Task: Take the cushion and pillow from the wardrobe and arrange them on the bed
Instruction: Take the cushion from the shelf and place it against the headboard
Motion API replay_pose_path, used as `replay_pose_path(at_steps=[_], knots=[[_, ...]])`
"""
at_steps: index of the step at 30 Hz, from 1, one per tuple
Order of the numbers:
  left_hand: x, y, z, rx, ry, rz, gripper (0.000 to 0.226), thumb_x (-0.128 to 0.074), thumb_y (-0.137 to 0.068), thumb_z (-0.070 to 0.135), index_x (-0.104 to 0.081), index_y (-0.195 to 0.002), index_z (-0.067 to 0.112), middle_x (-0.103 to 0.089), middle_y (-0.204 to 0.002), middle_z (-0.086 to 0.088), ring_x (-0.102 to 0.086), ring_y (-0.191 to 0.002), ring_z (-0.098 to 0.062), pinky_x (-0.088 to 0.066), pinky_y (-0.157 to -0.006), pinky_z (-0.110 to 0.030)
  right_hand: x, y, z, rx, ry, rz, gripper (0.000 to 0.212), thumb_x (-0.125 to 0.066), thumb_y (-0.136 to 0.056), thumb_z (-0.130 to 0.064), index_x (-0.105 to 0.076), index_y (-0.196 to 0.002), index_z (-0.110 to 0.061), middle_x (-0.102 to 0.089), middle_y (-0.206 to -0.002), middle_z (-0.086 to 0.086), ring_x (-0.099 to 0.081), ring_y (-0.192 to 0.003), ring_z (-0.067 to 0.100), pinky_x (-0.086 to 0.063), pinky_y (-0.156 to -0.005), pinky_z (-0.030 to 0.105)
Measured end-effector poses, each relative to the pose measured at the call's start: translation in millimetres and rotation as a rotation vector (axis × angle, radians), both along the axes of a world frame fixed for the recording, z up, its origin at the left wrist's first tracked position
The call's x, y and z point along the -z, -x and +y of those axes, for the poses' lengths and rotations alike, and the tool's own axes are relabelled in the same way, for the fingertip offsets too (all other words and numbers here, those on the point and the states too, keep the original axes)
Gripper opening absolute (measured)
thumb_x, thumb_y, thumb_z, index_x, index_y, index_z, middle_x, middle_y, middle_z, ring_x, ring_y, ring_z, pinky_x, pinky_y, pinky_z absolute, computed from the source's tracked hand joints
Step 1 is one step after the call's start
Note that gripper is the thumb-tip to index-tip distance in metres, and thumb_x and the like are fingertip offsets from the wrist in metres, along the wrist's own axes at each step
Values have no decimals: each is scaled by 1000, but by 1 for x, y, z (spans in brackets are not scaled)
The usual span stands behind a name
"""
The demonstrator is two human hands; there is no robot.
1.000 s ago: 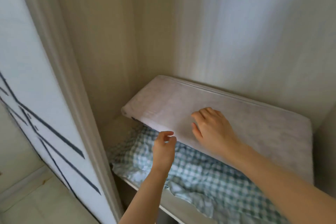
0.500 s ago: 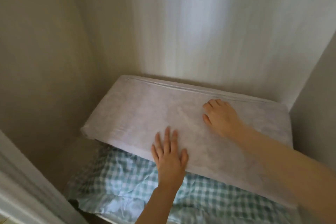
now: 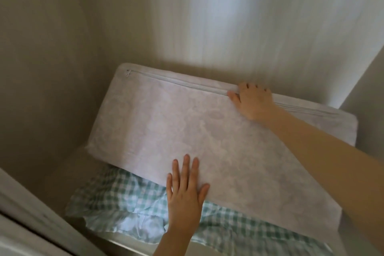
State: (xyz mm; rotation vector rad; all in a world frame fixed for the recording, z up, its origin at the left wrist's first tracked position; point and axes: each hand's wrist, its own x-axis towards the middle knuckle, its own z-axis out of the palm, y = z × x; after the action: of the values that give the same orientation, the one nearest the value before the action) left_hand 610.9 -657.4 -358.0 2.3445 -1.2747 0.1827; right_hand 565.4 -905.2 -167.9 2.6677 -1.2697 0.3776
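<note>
Two hands on the cushion inside the wardrobe

Nearest us, our left hand [image 3: 185,195] lies flat with straight, spread fingers on the near edge of the pale cushion [image 3: 187,129], which rests on the green checked pillow [image 3: 124,199] on the wardrobe shelf [image 3: 133,244]. Farther in, our right hand [image 3: 253,100] curls its fingers over the cushion's far zipped edge, by the back wall [image 3: 207,16].

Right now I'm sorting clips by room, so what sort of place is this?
Most likely the inside of a bedroom wardrobe or closet: plain panel walls close round a shelf that holds bedding, a pale zipped cushion lying on a green checked pillow, with a door edge at lower left.
</note>
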Motion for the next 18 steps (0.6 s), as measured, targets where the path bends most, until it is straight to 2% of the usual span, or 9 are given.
replay_pose_path(at_steps=[3, 5, 9, 11, 14, 16, 18], knots=[[-8, 5, 3, -3, 6, 20, 67, -34, -96, 53, -41, -151, 16, -36, -158, -9, -32, -144, -40, -34, -114, -54, 1, 3, 7, 4, 60, -43, 61, -29, -96, -56, -52, -122, -6, -58, -124, 22, -54, -114, 40, -41, -95, 50], [-12, 8, 5, -1, 20, 63, 63, -45, -96, 48, -45, -149, 14, -39, -157, -10, -32, -144, -40, -37, -111, -57, 0, 5, 13, 3, 84, -66, 60, -30, -96, -55, -54, -120, -5, -59, -121, 23, -55, -111, 41, -41, -93, 49], [-26, 13, 6, -5, 138, 333, 71, -71, -88, 21, -36, -150, 17, -25, -162, -2, -11, -153, -30, -25, -120, -52, -3, 9, 29, 16, 103, -89, 58, -30, -96, -54, -53, -122, -6, -58, -122, 22, -52, -113, 41, -38, -95, 50], [-38, 15, 5, -20, 274, 491, 82, -74, -82, 9, -29, -150, 19, -24, -157, -2, -19, -149, -28, -32, -117, -46, -8, 11, 42, 29, 88, -108, 59, -29, -97, -54, -52, -124, -7, -57, -123, 22, -50, -114, 40, -36, -97, 50], [-62, 20, 2, -33, 399, 787, 100, -79, -81, 21, -12, -154, 31, -20, -147, -4, -42, -123, -22, -48, -96, -33, -17, 16, 68, 42, 70, -118, 60, -27, -97, -54, -50, -127, -9, -54, -126, 21, -47, -116, 40, -34, -99, 51], [-80, 23, 0, -70, 411, 978, 108, -80, -80, 39, -3, -155, 37, -18, -148, -8, -41, -110, -20, -44, -86, -32, -22, 23, 88, 24, 92, -109, 59, -28, -96, -55, -49, -129, -10, -51, -126, 20, -45, -115, 40, -34, -97, 51], [-98, 24, 0, -109, 405, 1144, 117, -79, -73, 55, 3, -155, 39, -18, -154, -9, -42, -112, -21, -41, -87, -34, -29, 33, 104, -21, 116, -97, 55, -31, -96, -54, -49, -128, -13, -50, -126, 18, -44, -114, 40, -36, -94, 51]])
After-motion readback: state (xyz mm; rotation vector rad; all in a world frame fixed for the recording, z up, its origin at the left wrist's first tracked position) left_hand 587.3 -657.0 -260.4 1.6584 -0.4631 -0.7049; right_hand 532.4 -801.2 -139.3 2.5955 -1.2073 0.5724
